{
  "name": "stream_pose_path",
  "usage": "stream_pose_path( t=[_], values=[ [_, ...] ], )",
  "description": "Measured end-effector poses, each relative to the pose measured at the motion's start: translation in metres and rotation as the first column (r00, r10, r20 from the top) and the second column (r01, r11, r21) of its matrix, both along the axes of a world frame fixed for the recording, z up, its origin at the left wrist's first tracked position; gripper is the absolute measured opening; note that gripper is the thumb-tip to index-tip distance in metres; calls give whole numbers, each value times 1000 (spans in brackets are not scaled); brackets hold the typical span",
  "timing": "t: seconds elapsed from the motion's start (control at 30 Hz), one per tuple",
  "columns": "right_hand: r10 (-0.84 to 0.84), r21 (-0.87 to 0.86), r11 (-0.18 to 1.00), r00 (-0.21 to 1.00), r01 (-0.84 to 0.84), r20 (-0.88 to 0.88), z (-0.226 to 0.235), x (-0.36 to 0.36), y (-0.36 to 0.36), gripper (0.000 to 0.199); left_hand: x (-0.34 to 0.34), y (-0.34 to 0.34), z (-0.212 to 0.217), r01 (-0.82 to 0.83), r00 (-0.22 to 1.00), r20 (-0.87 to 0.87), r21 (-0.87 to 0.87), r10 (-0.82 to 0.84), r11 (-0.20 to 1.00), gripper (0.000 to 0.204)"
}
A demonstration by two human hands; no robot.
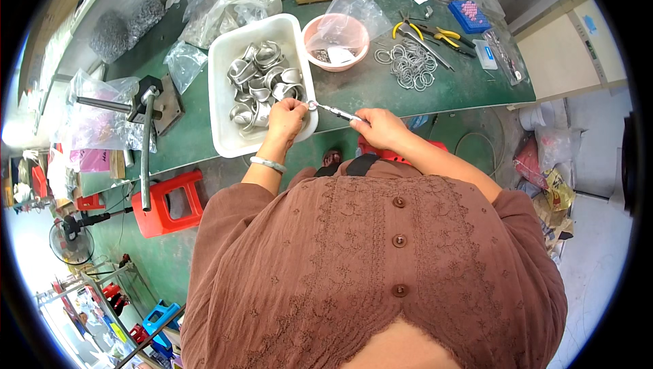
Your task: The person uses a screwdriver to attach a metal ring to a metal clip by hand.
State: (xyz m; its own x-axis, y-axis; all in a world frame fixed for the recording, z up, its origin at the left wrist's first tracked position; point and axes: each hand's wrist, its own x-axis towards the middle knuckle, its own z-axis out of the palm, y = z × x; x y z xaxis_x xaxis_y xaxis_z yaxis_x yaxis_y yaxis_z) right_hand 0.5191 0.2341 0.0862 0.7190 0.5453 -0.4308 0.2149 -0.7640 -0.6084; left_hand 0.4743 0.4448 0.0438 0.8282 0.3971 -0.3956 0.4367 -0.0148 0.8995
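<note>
My left hand (pixel 287 120) is closed over the near right corner of a white plastic tub (pixel 221 134). Its fingertips pinch a small silvery metal ring (pixel 312 105). From the right, my right hand (pixel 382 129) grips a slim pen-shaped metal handpiece (pixel 337 112). The handpiece's thin tip points left at the ring; whether they touch is too small to tell. Inside the tub lie several wide, shiny curved metal bands (pixel 258 90), heaped loosely.
A pink bowl (pixel 367 46) with a plastic bag stands right of the tub. Loose metal rings (pixel 415 66) lie near yellow-handled pliers (pixel 408 29). A bench-mounted lever tool (pixel 148 114) rises at left. Red stools (pixel 160 216) stand below the green bench (pixel 469 93).
</note>
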Motion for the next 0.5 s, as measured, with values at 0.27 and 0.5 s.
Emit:
stream_pose_path(
  t=[0.27,0.5],
  values=[
    [13,2,1000,1000,-13,5,-3,1,0,30,1,1,-3,6,1000,-7,15,-6,1000,12],
    [14,10,1000,1000,-14,7,-7,1,-1,30,0,1,-1,4,1000,-2,12,-4,1000,12]
  ],
)
